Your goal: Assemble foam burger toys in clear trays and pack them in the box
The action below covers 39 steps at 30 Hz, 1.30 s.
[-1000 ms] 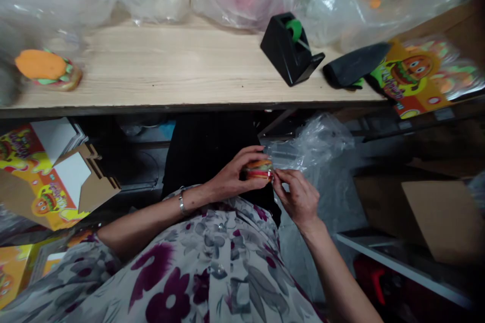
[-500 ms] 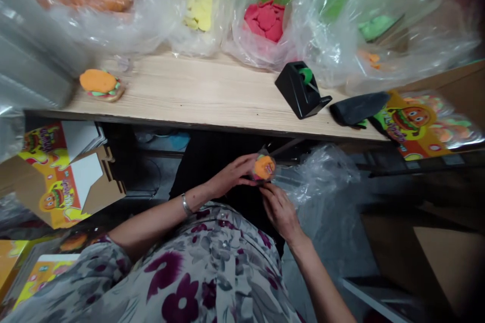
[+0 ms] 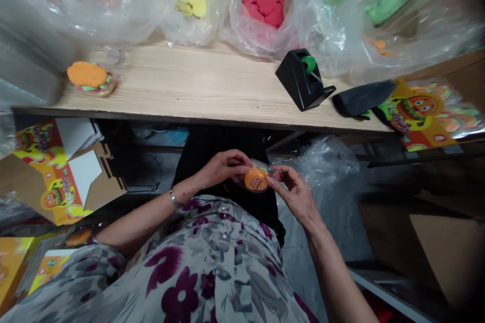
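Below the table edge, over my lap, both hands hold a small orange burger toy [image 3: 256, 178] wrapped in a clear plastic sleeve. My left hand [image 3: 220, 167] curls round its left side. My right hand [image 3: 293, 193] pinches the sleeve at its right side. A second burger toy [image 3: 90, 77] lies on the wooden table [image 3: 197, 88] at the far left. A black tape dispenser [image 3: 303, 79] with green tape stands on the table to the right.
Clear bags of orange, yellow, red [image 3: 265, 2] and green foam pieces line the table's back. A black object [image 3: 361, 98] and printed burger packaging [image 3: 420, 111] lie at the right. Flat burger cartons [image 3: 56, 171] are stacked lower left; loose plastic bags [image 3: 322, 161] hang under the table.
The toy has been turned from edge-on to show its orange top, and both hands have stayed on it. My view has tilted up, showing more of the bags.
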Each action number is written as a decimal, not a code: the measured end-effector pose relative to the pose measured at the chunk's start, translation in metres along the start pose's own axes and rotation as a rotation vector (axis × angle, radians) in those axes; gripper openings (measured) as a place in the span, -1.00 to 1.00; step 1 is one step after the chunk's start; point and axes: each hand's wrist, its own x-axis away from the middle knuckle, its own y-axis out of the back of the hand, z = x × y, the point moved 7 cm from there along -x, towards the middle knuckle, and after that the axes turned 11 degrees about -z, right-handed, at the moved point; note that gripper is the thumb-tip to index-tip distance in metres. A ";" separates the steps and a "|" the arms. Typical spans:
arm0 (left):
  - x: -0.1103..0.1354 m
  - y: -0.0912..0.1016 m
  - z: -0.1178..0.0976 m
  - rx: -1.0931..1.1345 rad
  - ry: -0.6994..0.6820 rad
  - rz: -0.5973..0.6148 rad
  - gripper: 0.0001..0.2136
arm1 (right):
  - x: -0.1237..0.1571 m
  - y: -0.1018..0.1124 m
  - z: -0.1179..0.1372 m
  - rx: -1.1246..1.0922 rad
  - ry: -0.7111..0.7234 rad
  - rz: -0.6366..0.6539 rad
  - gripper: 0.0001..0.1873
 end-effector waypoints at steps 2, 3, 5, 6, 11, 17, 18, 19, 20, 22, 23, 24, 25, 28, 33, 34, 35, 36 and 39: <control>0.007 0.000 -0.001 -0.102 -0.063 -0.019 -0.71 | 0.009 -0.005 0.000 -0.008 -0.074 0.078 -0.70; 0.010 -0.003 -0.002 -0.153 -0.101 -0.008 -0.74 | 0.013 -0.007 0.002 -0.002 -0.096 0.112 -0.73; 0.017 -0.013 -0.005 -0.239 -0.155 0.033 -0.78 | 0.018 -0.011 0.010 0.026 -0.105 0.160 -0.76; 0.019 -0.017 -0.007 -0.269 -0.164 0.051 -0.78 | 0.018 -0.013 0.015 0.046 -0.102 0.179 -0.77; 0.024 -0.028 -0.010 -0.336 -0.173 0.055 -0.78 | 0.016 -0.017 0.031 0.110 -0.054 0.261 -0.83; 0.034 -0.036 0.002 -0.379 -0.299 0.076 -0.79 | 0.029 -0.016 0.034 0.143 0.044 0.319 -0.87; 0.036 -0.038 0.004 -0.388 -0.310 0.081 -0.80 | 0.032 -0.016 0.035 0.146 0.053 0.333 -0.87; 0.037 -0.040 0.007 -0.394 -0.317 0.086 -0.80 | 0.034 -0.016 0.035 0.147 0.053 0.345 -0.87; 0.037 -0.042 0.009 -0.392 -0.323 0.090 -0.81 | 0.036 -0.017 0.034 0.148 0.043 0.355 -0.87; 0.036 -0.044 0.012 -0.378 -0.316 0.089 -0.83 | 0.036 -0.017 0.029 0.144 0.000 0.360 -0.87; 0.033 -0.044 0.013 -0.363 -0.300 0.081 -0.83 | 0.035 -0.016 0.024 0.127 -0.036 0.357 -0.86; 0.031 -0.043 0.014 -0.340 -0.273 0.072 -0.84 | 0.034 -0.015 0.017 0.097 -0.087 0.357 -0.85; 0.027 -0.042 0.016 -0.310 -0.229 0.065 -0.84 | 0.033 -0.015 0.010 0.053 -0.148 0.358 -0.84; 0.018 -0.038 0.025 -0.178 -0.026 0.053 -0.77 | 0.028 -0.011 -0.014 -0.121 -0.318 0.291 -0.79; 0.010 -0.033 0.034 -0.019 0.158 0.092 -0.73 | 0.026 -0.003 -0.035 -0.339 -0.442 0.115 -0.72; 0.009 -0.031 0.034 -0.023 0.170 0.099 -0.74 | 0.026 -0.004 -0.036 -0.353 -0.457 0.122 -0.72; 0.009 -0.030 0.033 -0.032 0.176 0.111 -0.75 | 0.027 -0.005 -0.036 -0.353 -0.466 0.136 -0.72; 0.008 -0.030 0.031 -0.046 0.172 0.124 -0.75 | 0.027 -0.005 -0.035 -0.342 -0.470 0.151 -0.73; 0.007 -0.030 0.022 -0.119 0.131 0.169 -0.76 | 0.025 -0.002 -0.031 -0.290 -0.470 0.194 -0.73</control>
